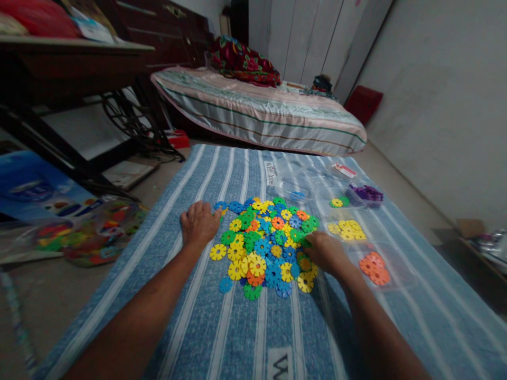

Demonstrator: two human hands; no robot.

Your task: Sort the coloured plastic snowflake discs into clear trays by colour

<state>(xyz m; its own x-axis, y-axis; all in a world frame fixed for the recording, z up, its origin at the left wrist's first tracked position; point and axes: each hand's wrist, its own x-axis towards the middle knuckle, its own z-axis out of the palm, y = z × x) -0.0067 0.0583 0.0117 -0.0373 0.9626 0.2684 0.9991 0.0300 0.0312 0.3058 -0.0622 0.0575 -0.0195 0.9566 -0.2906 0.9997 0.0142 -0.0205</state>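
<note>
A heap of flat plastic snowflake discs [264, 244] in yellow, blue, green and orange lies on a blue striped cloth [222, 327]. My left hand [199, 221] rests palm down at the heap's left edge, fingers touching the nearest discs. At the heap's right edge my right hand [327, 252] has its fingers curled among the discs; whether it grips one is hidden. Small sorted groups lie to the right: yellow discs [347, 230], orange discs [374, 267], a green and yellow pair [338, 202], and purple ones [366, 193] in a clear tray.
A clear plastic bag [295, 179] lies beyond the heap. A mattress [261, 111] with a striped cover spans the far end. A dark table [59, 68] and a bag of colourful toys [91, 232] are at the left. A white wall [439, 105] runs along the right.
</note>
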